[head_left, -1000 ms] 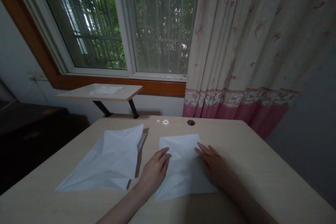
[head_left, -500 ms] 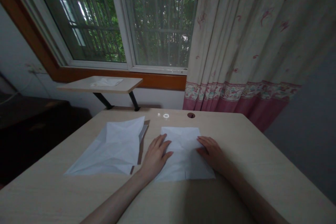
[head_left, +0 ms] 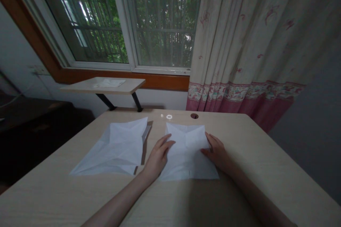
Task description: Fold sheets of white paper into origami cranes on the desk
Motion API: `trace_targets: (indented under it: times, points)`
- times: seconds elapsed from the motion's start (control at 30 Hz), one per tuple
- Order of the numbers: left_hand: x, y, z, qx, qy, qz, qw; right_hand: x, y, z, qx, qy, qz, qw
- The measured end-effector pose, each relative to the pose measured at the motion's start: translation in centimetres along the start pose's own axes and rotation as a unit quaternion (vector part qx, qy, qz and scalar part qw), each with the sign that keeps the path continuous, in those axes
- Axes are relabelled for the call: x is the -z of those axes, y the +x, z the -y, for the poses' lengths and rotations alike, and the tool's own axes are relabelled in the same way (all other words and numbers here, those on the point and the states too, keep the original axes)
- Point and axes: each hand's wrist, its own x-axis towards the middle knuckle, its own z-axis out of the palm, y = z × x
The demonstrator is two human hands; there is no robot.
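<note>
A white, creased, folded paper sheet [head_left: 186,156] is in front of me on the table, its far end raised a little. My left hand [head_left: 157,156] holds its left edge, with the thumb on top and the fingers along the side. At the right edge, my right hand [head_left: 217,152] grips it the same way, fingertips partly hidden behind the paper. To the left of my left hand is a second white folded sheet [head_left: 119,145], wider and crumpled, with its right side standing off the table and casting a shadow.
The pale wooden table [head_left: 266,170] has a round cable hole [head_left: 194,116] near its back edge. A small raised shelf [head_left: 80,87] on black legs holds a thin white crumpled piece [head_left: 110,83]. Behind are a barred window and a patterned curtain [head_left: 239,42].
My hands have gone from lying flat on the sheet's sides to gripping its edges. The far end of the sheet has risen off the table and bent slightly.
</note>
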Motion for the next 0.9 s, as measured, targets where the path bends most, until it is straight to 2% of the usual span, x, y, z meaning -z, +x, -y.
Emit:
trace_targets:
  times: [0.3, 0.5, 0.6, 0.73, 0.9]
  points:
    - [0.8, 0.4, -1.7, 0.045, -0.021, -0.045, 0.998, -0.1, 0.1, 0.1, 0.017, 0.021, -0.054, 0.998]
    - [-0.1, 0.3, -0.9, 0.055, -0.056, -0.082, 0.993, -0.4, 0.0, -0.2, 0.024, 0.030, -0.040, 0.998]
    - [-0.3, 0.1, -0.6, 0.090, -0.129, -0.065, 0.985, -0.1, 0.0, 0.5, 0.009, 0.049, -0.042, 0.998]
    - [-0.1, 0.0, -1.1, 0.152, -0.155, -0.046, 0.975, 0.4, -0.1, 1.7, -0.032, 0.088, -0.074, 0.993]
    - [1.0, 0.3, -2.2, 0.136, -0.179, -0.029, 0.974, 1.5, -0.2, 2.1, -0.066, 0.172, -0.064, 0.981]
